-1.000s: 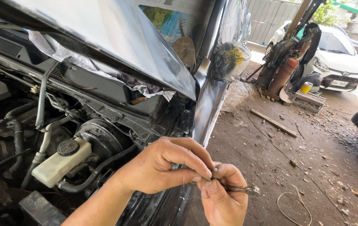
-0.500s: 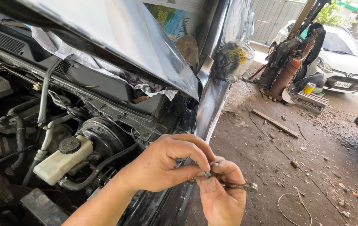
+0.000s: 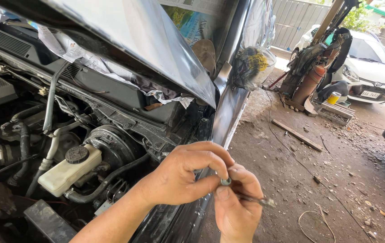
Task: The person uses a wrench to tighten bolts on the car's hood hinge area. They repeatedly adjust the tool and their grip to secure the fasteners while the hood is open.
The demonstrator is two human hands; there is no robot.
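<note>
The left hand (image 3: 181, 177) is half closed, its thumb and forefinger pinching a small metal nut (image 3: 225, 181) at the head of a thin bolt (image 3: 256, 200). The right hand (image 3: 236, 208) is clenched around this bolt, whose end sticks out at 4 o'clock. Both hands are beside the black fender (image 3: 226, 119); the white fluid reservoir (image 3: 68, 170) lies at 9 o'clock.

Glossy black painted hood (image 3: 125, 40), milky plastic reservoir (image 3: 66, 173), dull metal bolt (image 3: 251, 198), rough dusty concrete floor (image 3: 327, 180)
</note>
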